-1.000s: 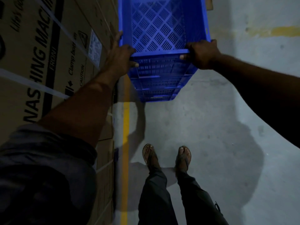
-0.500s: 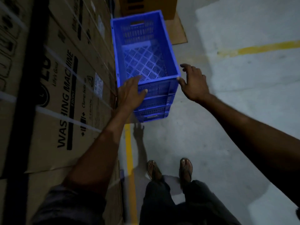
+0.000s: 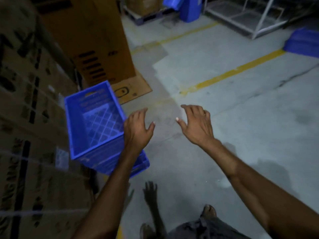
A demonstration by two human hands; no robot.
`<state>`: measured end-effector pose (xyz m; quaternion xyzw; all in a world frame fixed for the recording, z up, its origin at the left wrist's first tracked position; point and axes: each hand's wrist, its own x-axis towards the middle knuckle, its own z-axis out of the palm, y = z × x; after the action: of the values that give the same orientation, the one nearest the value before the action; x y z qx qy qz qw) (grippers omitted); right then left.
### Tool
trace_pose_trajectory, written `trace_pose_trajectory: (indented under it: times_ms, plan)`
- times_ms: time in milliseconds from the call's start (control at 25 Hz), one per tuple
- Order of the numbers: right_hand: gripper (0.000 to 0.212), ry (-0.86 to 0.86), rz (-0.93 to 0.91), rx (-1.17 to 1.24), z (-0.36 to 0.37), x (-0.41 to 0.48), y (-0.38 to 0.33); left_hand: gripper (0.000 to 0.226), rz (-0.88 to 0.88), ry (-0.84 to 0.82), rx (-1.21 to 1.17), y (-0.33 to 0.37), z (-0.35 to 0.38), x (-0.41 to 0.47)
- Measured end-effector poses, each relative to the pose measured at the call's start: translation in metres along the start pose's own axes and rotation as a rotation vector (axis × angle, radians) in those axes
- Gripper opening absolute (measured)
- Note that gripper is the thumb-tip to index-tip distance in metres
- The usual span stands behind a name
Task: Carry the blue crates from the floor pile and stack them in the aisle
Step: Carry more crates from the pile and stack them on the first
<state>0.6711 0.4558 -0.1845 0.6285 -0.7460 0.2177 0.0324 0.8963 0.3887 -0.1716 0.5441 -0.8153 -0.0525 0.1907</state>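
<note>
Crate stack (image 3: 96, 128) is sitting on the floor (image 3: 224, 135) at left, tight against the cartons (image 3: 25, 126), top crate empty. Left hand (image 3: 138, 130) is hovering at the stack's right edge, fingers spread, holding nothing; contact with the rim cannot be judged, since the hand is covering it. Right hand (image 3: 196, 125) is hanging over bare floor, well apart from the stack, fingers spread and curled, holding nothing. More crates (image 3: 303, 44) are lying far right beyond a yellow line (image 3: 233, 71). A tall box (image 3: 96, 40) is standing behind the stack.
</note>
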Motion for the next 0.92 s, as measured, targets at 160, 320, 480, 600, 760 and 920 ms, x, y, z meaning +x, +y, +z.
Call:
trace_pose_trajectory:
  times_ms: [160,320,480,600,760,920]
  plan:
    - [0.055,0.008,0.108,-0.005,-0.035,0.002,0.111,0.061,0.041,-0.02,-0.055,0.117,0.051,0.039]
    - [0.054,0.055,0.235,0.021,-0.071,0.023,0.22,0.063,0.169,-0.067,-0.081,0.226,0.091,0.088]
    - [0.052,0.134,0.332,0.004,-0.093,0.058,0.311,0.064,0.295,-0.072,-0.092,0.311,0.127,0.154]
    - [0.052,0.164,0.366,-0.035,-0.099,0.094,0.372,0.064,0.376,-0.049,-0.119,0.366,0.163,0.213]
    - [0.052,0.161,0.422,-0.146,-0.106,0.149,0.461,0.062,0.467,-0.042,-0.147,0.438,0.221,0.304]
    - [0.053,0.204,0.53,-0.212,-0.128,0.2,0.553,0.061,0.585,-0.102,-0.184,0.528,0.27,0.388]
